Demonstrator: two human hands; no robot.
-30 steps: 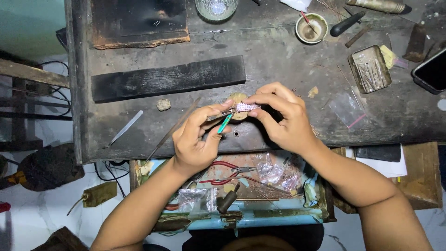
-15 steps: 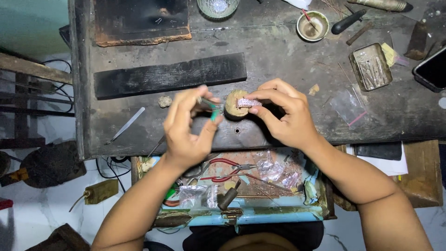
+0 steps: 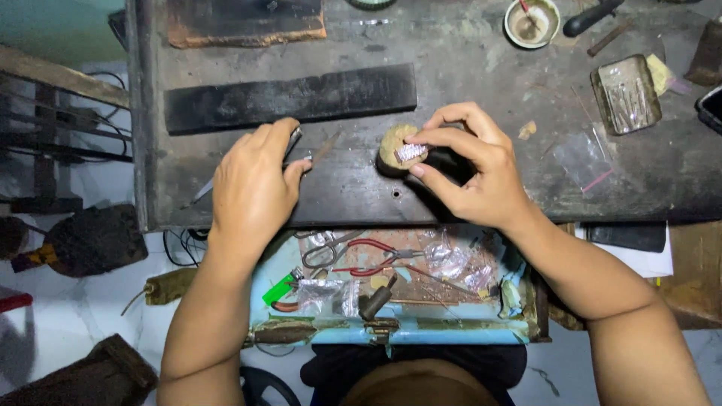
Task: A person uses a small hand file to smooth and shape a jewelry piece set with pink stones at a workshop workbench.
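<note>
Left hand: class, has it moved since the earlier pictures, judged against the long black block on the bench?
Yes. The left hand has moved left, away from the right hand, and now lies under the long black block, on thin metal tools.

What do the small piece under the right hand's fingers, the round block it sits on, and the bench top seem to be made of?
The small piece looks like metal: pale, silvery and glinting, possibly ribbed. The round block under it looks like wood or a waxy compound, tan and matte; the view cannot settle which. The bench top appears to be old wood, dark, stained and scuffed, with a small hole. The right hand pinches the piece.
</note>
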